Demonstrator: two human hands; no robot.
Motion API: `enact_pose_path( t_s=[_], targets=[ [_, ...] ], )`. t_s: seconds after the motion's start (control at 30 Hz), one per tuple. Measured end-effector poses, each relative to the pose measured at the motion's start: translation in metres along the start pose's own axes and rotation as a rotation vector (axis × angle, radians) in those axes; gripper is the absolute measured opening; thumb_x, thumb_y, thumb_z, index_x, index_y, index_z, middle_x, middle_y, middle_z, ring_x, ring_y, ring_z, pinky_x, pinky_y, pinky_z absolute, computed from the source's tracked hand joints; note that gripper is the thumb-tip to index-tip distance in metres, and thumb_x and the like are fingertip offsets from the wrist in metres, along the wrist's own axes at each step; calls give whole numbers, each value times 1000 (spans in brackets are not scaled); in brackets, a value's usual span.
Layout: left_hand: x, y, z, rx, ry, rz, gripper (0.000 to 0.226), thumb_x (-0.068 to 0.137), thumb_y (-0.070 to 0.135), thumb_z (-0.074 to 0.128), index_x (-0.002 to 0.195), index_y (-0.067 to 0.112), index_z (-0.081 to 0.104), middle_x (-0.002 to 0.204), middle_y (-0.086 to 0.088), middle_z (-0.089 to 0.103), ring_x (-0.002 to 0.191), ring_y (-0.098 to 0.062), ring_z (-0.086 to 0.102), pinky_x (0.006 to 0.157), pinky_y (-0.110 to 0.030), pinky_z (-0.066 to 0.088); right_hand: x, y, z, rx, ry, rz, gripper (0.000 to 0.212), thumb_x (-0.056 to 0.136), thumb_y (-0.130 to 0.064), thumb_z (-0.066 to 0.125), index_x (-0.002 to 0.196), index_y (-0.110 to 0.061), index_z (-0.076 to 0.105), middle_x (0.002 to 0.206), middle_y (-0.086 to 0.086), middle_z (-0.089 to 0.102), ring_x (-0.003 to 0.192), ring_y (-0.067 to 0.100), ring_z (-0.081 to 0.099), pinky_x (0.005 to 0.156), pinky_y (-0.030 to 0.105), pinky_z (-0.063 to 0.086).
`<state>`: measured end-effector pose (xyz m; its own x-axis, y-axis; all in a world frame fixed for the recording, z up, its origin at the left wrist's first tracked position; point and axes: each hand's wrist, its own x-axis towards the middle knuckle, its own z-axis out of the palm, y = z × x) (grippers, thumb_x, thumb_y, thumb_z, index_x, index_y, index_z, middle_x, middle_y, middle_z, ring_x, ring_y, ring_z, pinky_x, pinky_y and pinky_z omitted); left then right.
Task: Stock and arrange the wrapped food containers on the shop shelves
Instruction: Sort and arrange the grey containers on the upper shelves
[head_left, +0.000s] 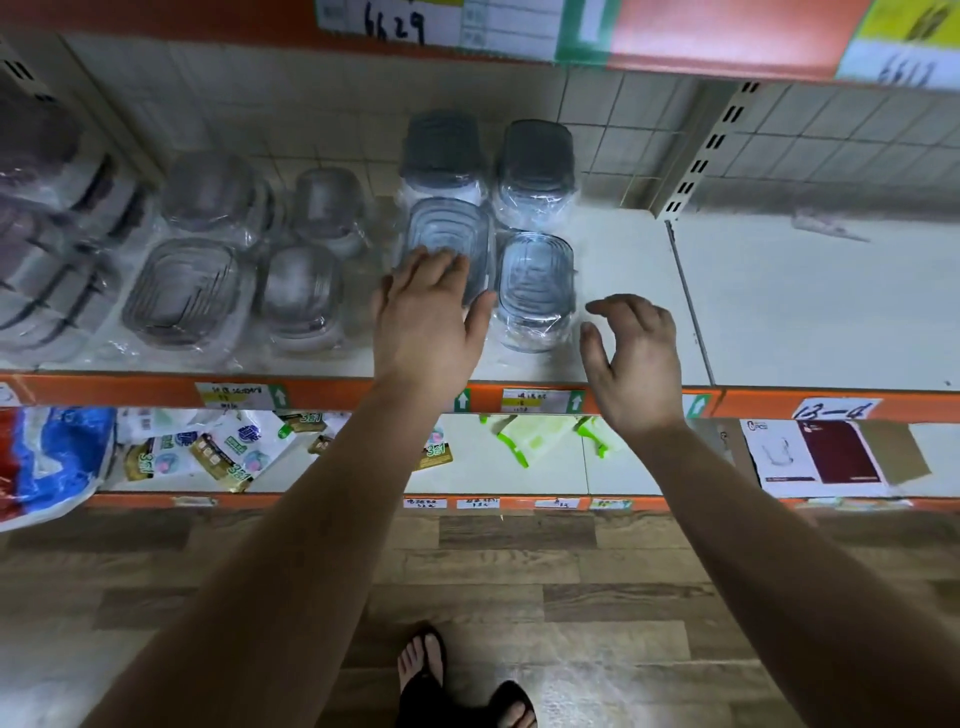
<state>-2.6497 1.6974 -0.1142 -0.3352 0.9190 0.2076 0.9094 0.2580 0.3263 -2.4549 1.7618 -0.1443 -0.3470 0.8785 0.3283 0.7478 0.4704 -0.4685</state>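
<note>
The left hand (426, 317) lies with fingers straight on top of a wrapped food container (449, 239) near the front edge of the shelf (628, 244), gripping nothing. The right hand (631, 358) hovers loosely curled and empty just beside a second wrapped container (537, 291). Two dark-lidded containers (535, 166) stand behind, toward the back edge.

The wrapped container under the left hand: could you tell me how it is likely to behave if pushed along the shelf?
The wrapped container looks like clear rigid plastic, so it should keep its shape and feel light. Its glossy film may slip under the left hand. On the smooth shelf it will probably slide rather than tip.
</note>
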Motion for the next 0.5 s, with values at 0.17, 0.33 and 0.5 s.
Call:
enact_pose_path(
  t_s=[0.17,0.33,0.5],
  targets=[
    [-35,8,-26,32,62,102,40,97,31,48,127,10,62,132,-7,59,129,-28,47,107,-41,27,-22,-15,-31,30,-34,-8,26,95,-17,54,114,-4,66,114,14,64,107,37,53,93,40,43],
    [-76,30,-70,105,68,125,34,92,32,45,103,12,70,101,-5,67,98,-31,60,88,-43,41,-41,-31,-87,-26,-66,-101,22,93,-14,59,111,-3,67,109,13,67,100,39,56,88,42,47],
    [-102,57,-123,122,163,167,27,91,30,48,93,14,68,91,-3,65,87,-28,60,80,-41,40,-55,-60,-149,30,-7,-109,26,92,-19,55,109,-4,68,105,10,69,98,37,57,85,42,50]
  ],
)
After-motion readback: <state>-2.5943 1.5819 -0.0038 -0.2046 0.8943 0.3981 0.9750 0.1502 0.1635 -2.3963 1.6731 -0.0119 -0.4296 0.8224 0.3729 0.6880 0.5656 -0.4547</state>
